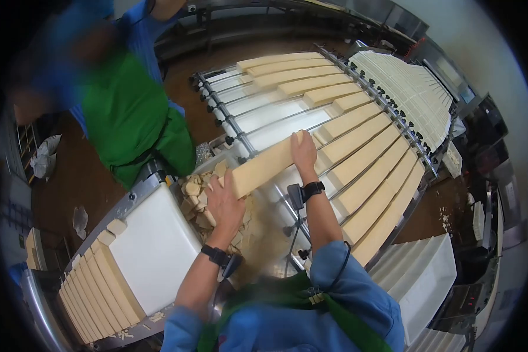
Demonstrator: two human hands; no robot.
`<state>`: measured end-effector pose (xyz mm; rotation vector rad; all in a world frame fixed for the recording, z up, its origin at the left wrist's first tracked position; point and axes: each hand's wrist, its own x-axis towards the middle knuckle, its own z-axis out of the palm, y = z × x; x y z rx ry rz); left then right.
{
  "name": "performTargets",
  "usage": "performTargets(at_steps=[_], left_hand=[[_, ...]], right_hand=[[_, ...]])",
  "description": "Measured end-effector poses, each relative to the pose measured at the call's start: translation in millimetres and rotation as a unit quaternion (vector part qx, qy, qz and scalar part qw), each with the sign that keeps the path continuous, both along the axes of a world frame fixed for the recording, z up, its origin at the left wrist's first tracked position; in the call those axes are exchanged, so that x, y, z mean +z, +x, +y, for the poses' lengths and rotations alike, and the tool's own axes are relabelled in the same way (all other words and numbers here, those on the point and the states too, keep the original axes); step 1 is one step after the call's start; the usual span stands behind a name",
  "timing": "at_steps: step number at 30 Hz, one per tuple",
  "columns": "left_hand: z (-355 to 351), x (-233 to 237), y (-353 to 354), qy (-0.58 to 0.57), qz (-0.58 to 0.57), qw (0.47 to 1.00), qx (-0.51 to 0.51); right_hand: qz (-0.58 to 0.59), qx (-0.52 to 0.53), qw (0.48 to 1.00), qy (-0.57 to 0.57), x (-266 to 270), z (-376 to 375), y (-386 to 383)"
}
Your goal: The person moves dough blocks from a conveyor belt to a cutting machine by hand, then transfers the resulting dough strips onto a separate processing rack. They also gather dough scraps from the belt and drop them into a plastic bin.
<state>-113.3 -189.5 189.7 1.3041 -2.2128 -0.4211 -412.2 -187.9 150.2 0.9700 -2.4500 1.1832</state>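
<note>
A long, pale yellow bar (pixel 263 169) spans the space between my two hands. My left hand (pixel 226 202) is closed on its near left end, and my right hand (pixel 303 154) grips its far right end. Under the bar and beside my left hand lies a bin of broken pale pieces (pixel 193 190). Just beyond my right hand, similar bars (pixel 361 141) lie in lanes divided by thin metal rods on a white conveyor (pixel 273 120).
On the left, a white belt (pixel 158 243) carries more bars (pixel 102 287) side by side. A person in a green apron (pixel 129 105) stands across from me. White trays (pixel 416 278) are stacked at lower right. Behind the conveyor is another white slatted surface (pixel 399 88).
</note>
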Motion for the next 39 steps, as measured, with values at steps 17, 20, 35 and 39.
performTargets(at_steps=[17,20,35,39], left_hand=[[-63.7,12.8,-88.9,-0.025,-0.069,0.984,-0.162],[-57.1,22.3,-95.1,0.056,-0.064,0.986,-0.142],[-63.1,-38.8,-130.0,0.112,0.182,0.974,-0.079],[-66.7,-54.6,-107.5,0.14,0.236,0.956,-0.103]], right_hand=[[-0.127,0.026,0.927,0.352,0.7,-9.3,-88.9],[-0.01,-0.037,0.952,0.305,-10.3,-7.0,-88.5],[0.019,0.201,0.975,0.097,-41.5,-1.7,58.9],[0.084,0.183,0.976,0.085,-29.9,4.0,67.8]])
